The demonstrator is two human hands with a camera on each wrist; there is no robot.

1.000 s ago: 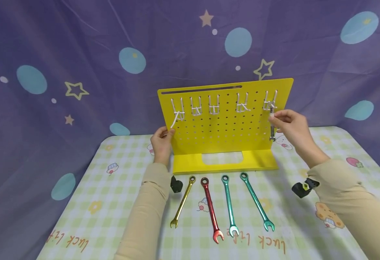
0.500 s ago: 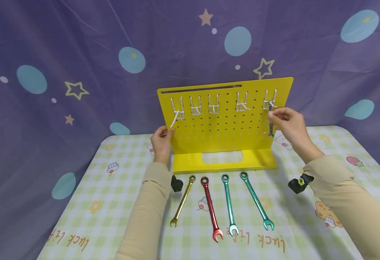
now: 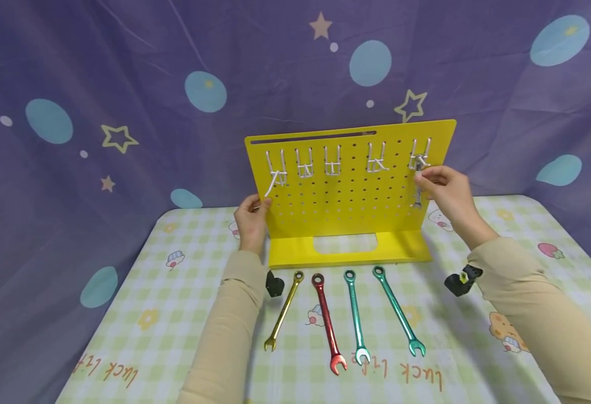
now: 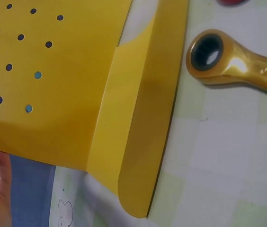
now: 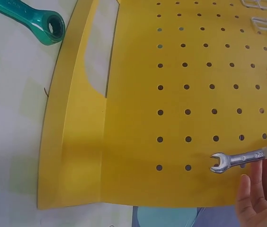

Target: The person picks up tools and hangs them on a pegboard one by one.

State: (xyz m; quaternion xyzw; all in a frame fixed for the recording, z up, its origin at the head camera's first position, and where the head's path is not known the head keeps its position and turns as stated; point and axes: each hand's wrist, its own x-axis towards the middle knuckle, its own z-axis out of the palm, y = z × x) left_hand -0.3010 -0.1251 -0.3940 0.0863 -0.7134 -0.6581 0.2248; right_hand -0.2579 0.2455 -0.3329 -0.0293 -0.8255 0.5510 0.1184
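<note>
A yellow pegboard stand [image 3: 335, 207] stands upright on the table, with white wire hooks [image 3: 376, 164] along its upper part. My left hand [image 3: 251, 221] grips the board's left edge between thumb and fingers. At the right side, my right hand [image 3: 452, 199] pinches a small silver combination wrench [image 5: 242, 158] that hangs with its open end down. Its upper end is at the rightmost hook [image 3: 429, 147]; whether the ring is around the hook I cannot tell. In the left wrist view, fingertips [image 4: 2, 175] show behind the board's edge.
In front of the stand lie a gold wrench [image 3: 284, 314], a red wrench [image 3: 328, 325] and two teal wrenches, one nearer the middle [image 3: 357, 317] and one on the right [image 3: 399, 311]. A checked cloth [image 3: 174, 314] covers the table. Behind hangs a purple curtain [image 3: 138, 62].
My right hand has shifted slightly left and up with the silver wrench, bringing its upper end closer onto the rightmost hook. The left hand stays on the board's edge.
</note>
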